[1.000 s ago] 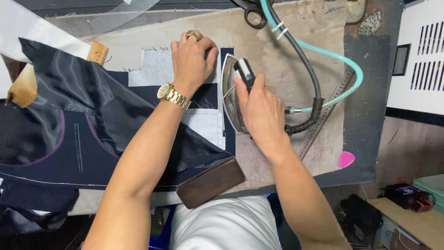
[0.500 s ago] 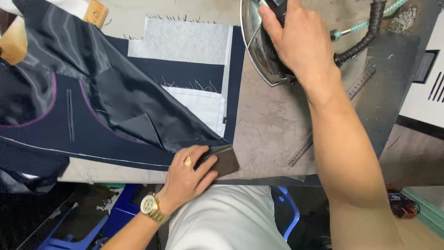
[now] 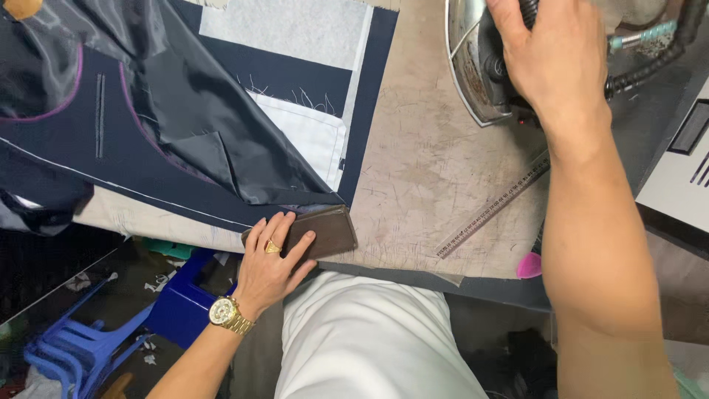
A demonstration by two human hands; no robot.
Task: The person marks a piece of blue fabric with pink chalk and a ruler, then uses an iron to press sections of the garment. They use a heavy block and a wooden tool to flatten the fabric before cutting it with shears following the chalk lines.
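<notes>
Reaching down to the near edge of the worn, scratched beige pressing table (image 3: pixel 413 192), the left hand (image 3: pixel 269 270) has left the navy cloth where it was spread flat a second ago and now lies with its fingers curved over a dark brown rectangular wooden block (image 3: pixel 325 233), which sits at the table's front edge, just touching the hem of the navy suit panel with its shiny dark lining (image 3: pixel 185 140). From here it looks like a grasp closing on the block, thumb underneath hidden from view. The right hand (image 3: pixel 554 63) is wrapped tight round the handle of the silver-soled steam iron (image 3: pixel 476 70), which has been drawn away from the cloth and stands on bare table at the far right, well apart from the garment. So pressing seems paused while the block is fetched.

Counting: one iron, one block, one garment panel, one pale grey interfacing patch (image 3: pixel 295 29), one clear ruler (image 3: pixel 491 214), one pink chalk piece (image 3: pixel 529 267), one blue plastic stool (image 3: pixel 88 340) below.
</notes>
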